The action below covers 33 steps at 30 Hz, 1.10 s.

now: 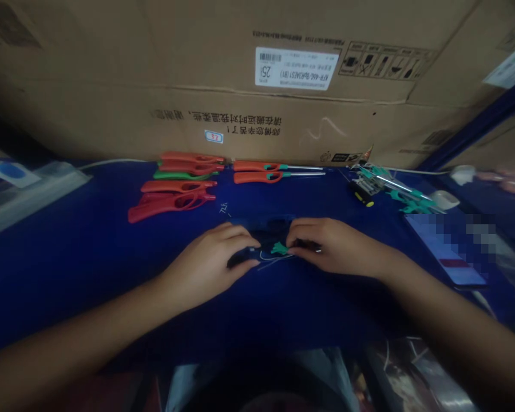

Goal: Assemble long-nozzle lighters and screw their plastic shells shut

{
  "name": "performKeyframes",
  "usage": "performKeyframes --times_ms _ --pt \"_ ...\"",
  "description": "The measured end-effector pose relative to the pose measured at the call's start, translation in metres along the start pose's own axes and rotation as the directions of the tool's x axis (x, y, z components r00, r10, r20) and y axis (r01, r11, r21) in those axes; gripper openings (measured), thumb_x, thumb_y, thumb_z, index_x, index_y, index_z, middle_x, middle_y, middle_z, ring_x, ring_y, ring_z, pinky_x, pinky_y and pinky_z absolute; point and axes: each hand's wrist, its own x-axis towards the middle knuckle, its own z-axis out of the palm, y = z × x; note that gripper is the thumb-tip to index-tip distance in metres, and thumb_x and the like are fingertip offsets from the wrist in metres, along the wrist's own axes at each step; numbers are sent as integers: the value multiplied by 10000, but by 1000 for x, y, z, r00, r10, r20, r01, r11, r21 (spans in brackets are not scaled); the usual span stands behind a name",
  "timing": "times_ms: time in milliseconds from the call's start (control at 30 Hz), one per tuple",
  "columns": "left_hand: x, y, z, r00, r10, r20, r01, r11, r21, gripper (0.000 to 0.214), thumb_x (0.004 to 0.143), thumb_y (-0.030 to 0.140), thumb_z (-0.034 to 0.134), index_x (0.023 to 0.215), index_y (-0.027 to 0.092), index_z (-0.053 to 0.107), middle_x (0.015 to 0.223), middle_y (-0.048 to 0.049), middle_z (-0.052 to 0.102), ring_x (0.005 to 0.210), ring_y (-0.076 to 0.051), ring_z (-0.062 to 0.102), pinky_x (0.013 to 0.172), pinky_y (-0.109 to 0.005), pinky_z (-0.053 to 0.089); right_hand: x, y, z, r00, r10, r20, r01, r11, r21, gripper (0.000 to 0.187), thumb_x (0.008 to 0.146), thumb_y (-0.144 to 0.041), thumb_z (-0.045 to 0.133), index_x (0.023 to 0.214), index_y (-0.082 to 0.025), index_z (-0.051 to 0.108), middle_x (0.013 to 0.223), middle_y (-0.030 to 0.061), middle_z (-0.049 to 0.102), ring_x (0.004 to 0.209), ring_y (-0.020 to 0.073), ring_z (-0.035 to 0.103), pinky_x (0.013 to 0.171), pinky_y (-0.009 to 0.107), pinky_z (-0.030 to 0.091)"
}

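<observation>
Left hand point(214, 256): clenched on the dark part point(264, 236), left of the green piece point(278, 249).
Right hand point(328, 246): pinched on that part, touching the green piece.
Dark part: laid on the surface point(90, 246), under the green piece.
Orange shells point(175, 191): laid well behind the green piece.

A deep blue surface point(90, 252) carries orange shells point(175, 191) far left, two finished lighters point(266, 171) beside them, and green parts point(395, 191) with a screwdriver point(364, 197) far right. A phone point(446, 252) lies right (screen up). In the middle, nearer, sits a dark block point(266, 229) with a green piece point(278, 249).
</observation>
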Motion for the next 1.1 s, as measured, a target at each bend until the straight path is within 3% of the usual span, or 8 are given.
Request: performKeyframes --times_ms 533,667,900,1100 --pt "0 -1 3 999 0 -43 -2 999 -49 196 913 263 704 1104 231 732 1041 -34 702 989 -210 656 903 -359 540 3 -4 15 996 -84 -30 80 991 -108 93 984 -207 558 971 -187 648 969 31 646 826 134 627 708 244 454" --pt "1 -1 3 999 -3 -45 0 998 -65 199 902 248 716 1099 226 736 1024 -35 700 986 -209 658 901 -355 541 4 -3 19 986 -155 -56 145 977 -157 117 985 -200 551 963 -174 663 949 35 650 812 135 624 692 245 450" --pt "2 -1 3 998 -26 -48 21 994 -109 188 885 229 728 1071 214 740 1002 -35 689 965 -205 669 892 -346 545 6 -6 26 922 -370 -110 294 859 -420 278 1041 -215 432 871 -144 641 812 38 609 695 140 523 642 264 421" --pt "4 1 3 997 -73 -25 69 988 -140 189 863 204 738 1052 203 739 983 -34 677 954 -207 676 869 -334 549 6 -6 29 867 -492 -80 362 733 -576 209 999 -122 464 888 -124 641 819 44 617 715 161 513 638 291 411"
